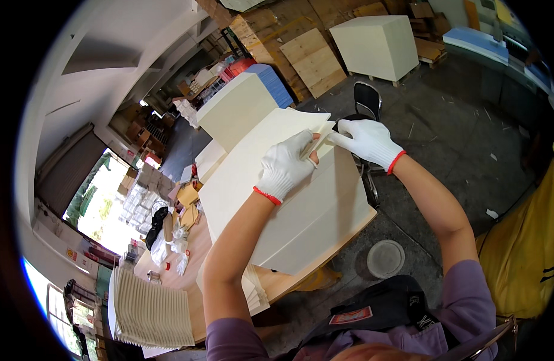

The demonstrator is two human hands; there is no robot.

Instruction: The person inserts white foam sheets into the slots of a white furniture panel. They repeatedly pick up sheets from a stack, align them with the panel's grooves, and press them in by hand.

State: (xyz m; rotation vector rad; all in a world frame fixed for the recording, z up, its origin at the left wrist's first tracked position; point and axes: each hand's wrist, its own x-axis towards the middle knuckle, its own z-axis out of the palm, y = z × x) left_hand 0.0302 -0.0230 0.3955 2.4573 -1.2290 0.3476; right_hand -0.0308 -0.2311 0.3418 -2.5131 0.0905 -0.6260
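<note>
A tall stack of cream paper sheets [241,183] stands on a wooden table in front of me. My left hand [286,163], in a white knit glove with a red cuff, is closed on the edge of a few raised sheets near the stack's right end. Bare fingertips show at its thumb side. My right hand [370,144], gloved the same way, has its thumb and finger at the corner of those sheets, closed on it as far as I can see. Some of its fingers are curled out of sight.
A fanned pile of cream sheets [150,310] lies at the table's near left, with tape and bags [178,240] beyond it. Behind the stack stands another cream block [238,111]. A black chair [367,99], a round bucket [385,259] and a yellow cloth [523,240] are to the right.
</note>
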